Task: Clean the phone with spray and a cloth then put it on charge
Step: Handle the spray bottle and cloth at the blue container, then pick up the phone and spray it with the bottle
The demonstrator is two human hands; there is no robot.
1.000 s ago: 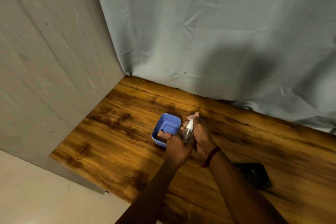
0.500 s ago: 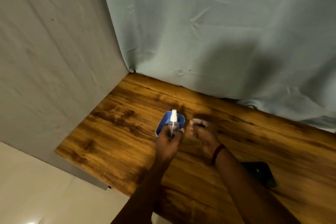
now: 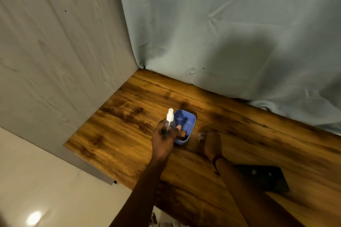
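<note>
My left hand (image 3: 163, 137) grips a small clear spray bottle (image 3: 168, 124) with a white nozzle, held upright just left of a blue tray (image 3: 190, 119). My right hand (image 3: 211, 143) is blurred, low over the wooden table (image 3: 129, 125) to the right of the tray. Its fingertips pinch a small pale cap (image 3: 200, 135). The dark phone (image 3: 263, 177) lies flat on the table, to the right of my right forearm. A small brownish item (image 3: 182, 136) sits in the tray's near end, partly hidden by my left hand.
A grey-blue cloth backdrop (image 3: 221, 33) hangs along the table's far edge. A grey cloth-covered panel (image 3: 55, 51) closes off the left side. The table's near left edge (image 3: 103, 175) drops to a pale floor.
My hands have parted. The right hand drew the cap off the nozzle and moved right and down. The left hand carried the bottle left, in front of the tray.
</note>
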